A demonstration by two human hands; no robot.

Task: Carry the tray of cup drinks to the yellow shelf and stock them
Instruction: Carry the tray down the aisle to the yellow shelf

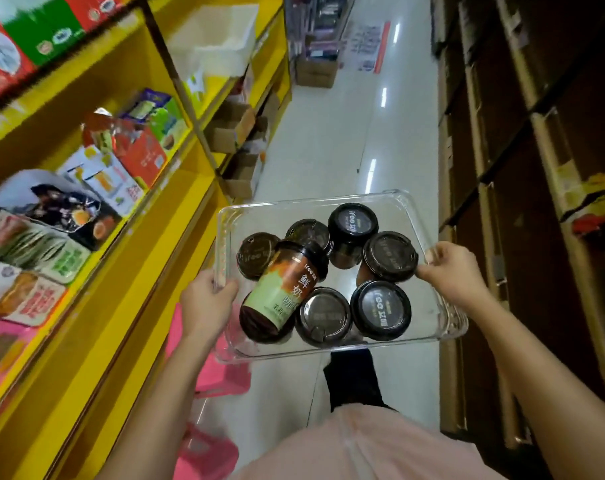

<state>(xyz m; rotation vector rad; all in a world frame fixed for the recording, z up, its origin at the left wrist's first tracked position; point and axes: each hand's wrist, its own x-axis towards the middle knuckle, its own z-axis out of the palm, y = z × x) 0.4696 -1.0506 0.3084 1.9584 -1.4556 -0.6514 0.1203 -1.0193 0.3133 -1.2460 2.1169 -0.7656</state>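
Note:
I hold a clear plastic tray in front of me over the aisle floor. My left hand grips its left rim and my right hand grips its right rim. Inside stand several cup drinks with dark lids. One cup with a green and orange label lies tipped on its side across the others. The yellow shelf runs along my left, its boards tilted in this view.
Boxed and bagged snacks fill the yellow shelf's near levels. Pink plastic stools stand on the floor below the tray. Open cardboard boxes sit at the shelf's foot further on. Dark shelving lines the right side. White floor stretches ahead.

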